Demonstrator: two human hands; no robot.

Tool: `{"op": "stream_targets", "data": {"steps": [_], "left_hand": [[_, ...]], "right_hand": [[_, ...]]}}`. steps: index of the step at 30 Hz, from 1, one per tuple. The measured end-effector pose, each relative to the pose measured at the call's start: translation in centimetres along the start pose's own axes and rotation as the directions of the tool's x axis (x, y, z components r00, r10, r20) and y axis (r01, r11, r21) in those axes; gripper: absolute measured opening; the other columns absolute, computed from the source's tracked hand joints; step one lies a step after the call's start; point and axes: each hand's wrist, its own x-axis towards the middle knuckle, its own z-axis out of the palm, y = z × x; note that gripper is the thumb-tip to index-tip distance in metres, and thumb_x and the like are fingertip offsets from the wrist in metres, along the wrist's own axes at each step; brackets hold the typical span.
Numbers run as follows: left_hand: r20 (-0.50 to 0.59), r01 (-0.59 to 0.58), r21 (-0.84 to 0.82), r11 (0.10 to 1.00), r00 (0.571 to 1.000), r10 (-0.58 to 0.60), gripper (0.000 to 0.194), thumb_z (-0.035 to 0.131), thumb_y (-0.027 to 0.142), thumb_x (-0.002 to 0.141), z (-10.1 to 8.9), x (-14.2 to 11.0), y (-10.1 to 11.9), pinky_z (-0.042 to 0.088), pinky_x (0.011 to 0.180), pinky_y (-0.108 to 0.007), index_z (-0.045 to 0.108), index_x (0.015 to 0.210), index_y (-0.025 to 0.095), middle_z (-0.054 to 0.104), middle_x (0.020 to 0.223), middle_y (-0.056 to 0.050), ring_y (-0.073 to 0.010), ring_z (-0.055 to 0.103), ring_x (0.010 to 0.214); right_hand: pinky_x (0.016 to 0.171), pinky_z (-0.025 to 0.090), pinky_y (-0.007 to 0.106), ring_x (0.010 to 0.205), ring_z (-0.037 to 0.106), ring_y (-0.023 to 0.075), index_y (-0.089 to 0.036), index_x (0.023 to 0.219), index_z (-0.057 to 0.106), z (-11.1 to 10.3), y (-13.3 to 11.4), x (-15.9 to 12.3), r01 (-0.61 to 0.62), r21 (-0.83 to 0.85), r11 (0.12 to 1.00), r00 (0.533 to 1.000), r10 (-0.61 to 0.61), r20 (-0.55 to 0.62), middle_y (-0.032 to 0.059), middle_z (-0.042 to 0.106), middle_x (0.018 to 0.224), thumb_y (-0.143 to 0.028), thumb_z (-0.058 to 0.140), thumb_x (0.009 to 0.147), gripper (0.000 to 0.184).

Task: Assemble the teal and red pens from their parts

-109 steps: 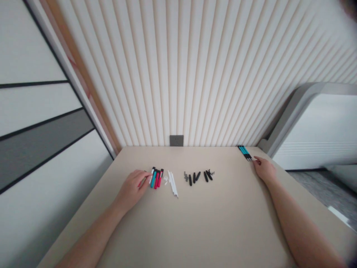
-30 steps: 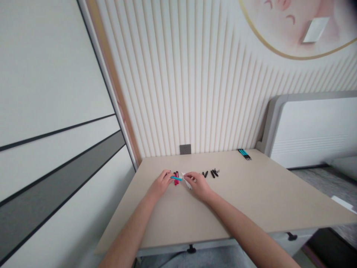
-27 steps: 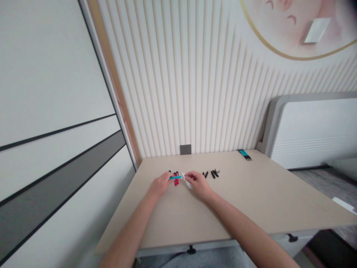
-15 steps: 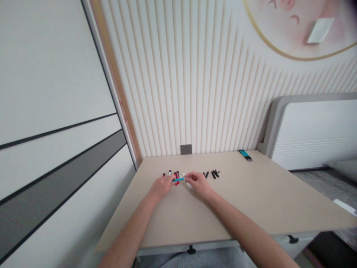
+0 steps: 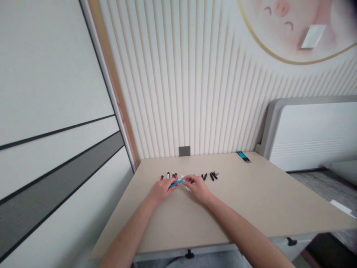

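Your L hand grips teal pen; R hand at its end, grip unclear; black bits, teal set upper right untouched.

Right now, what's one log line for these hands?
left hand: holds teal pen | right hand: at pen's end | nearby: white sticks, black pieces

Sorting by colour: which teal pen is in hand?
The teal pen in the left hand, pointing toward the right hand; the other teal pens lie bundled, untouched, at the table's far right.
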Motion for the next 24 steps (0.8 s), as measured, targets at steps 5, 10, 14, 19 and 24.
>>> {"op": "stream_targets", "data": {"steps": [5,10,14,19,24], "left_hand": [[-0.015,-0.027,0.011,1.000,1.000,0.027,0.023,0.045,0.036,0.097,-0.51,0.12,0.09,0.052,0.078,-0.031,0.056,0.110,0.020,0.067,0.100,-0.006,-0.0195,0.065,0.090],[-0.067,-0.070,0.045,0.997,0.995,0.073,0.023,0.041,0.030,0.099,-0.47,0.21,-0.29,0.052,0.076,-0.028,0.061,0.105,0.020,0.067,0.097,-0.006,-0.0170,0.065,0.086],[-0.061,-0.101,0.081,0.992,0.993,0.106,0.024,0.041,0.032,0.100,-0.23,0.26,-0.18,0.053,0.078,-0.029,0.060,0.108,0.020,0.069,0.099,-0.006,-0.0174,0.066,0.089],[-0.030,-0.097,0.054,0.994,0.995,0.099,0.024,0.044,0.033,0.099,0.00,0.24,0.12,0.053,0.075,-0.028,0.060,0.110,0.019,0.072,0.097,-0.005,-0.0174,0.069,0.086],[-0.012,-0.076,0.027,0.997,0.997,0.076,0.025,0.046,0.034,0.098,0.03,0.14,0.05,0.053,0.076,-0.029,0.061,0.111,0.019,0.073,0.099,-0.006,-0.0183,0.070,0.086]], "right_hand": [[0.066,0.044,0.025,0.069,0.056,0.0148,-0.017,0.091,0.071,-0.39,0.09,-0.02,0.040,-0.094,0.995,0.999,-0.042,-0.027,0.0035,0.068,0.078,-0.035,0.061,0.083,0.022],[0.066,0.044,0.025,0.070,0.058,0.0148,-0.017,0.089,0.071,-0.51,0.60,-0.05,0.059,-0.154,0.986,0.998,-0.060,-0.004,0.0037,0.069,0.077,-0.033,0.063,0.082,0.019],[0.068,0.045,0.026,0.072,0.060,0.0162,-0.019,0.083,0.072,-0.61,0.58,-0.13,0.098,-0.200,0.975,0.995,-0.099,0.005,0.0047,0.069,0.077,-0.035,0.065,0.083,0.018],[0.070,0.046,0.027,0.073,0.060,0.0164,-0.019,0.085,0.072,-0.69,0.23,-0.22,0.171,-0.211,0.962,0.984,-0.178,-0.014,0.0054,0.069,0.078,-0.035,0.066,0.083,0.017],[0.068,0.046,0.027,0.074,0.061,0.0163,-0.020,0.093,0.072,-0.67,-0.36,-0.29,0.203,-0.189,0.961,0.979,-0.204,0.009,0.0058,0.070,0.081,-0.036,0.064,0.086,0.020]]}}
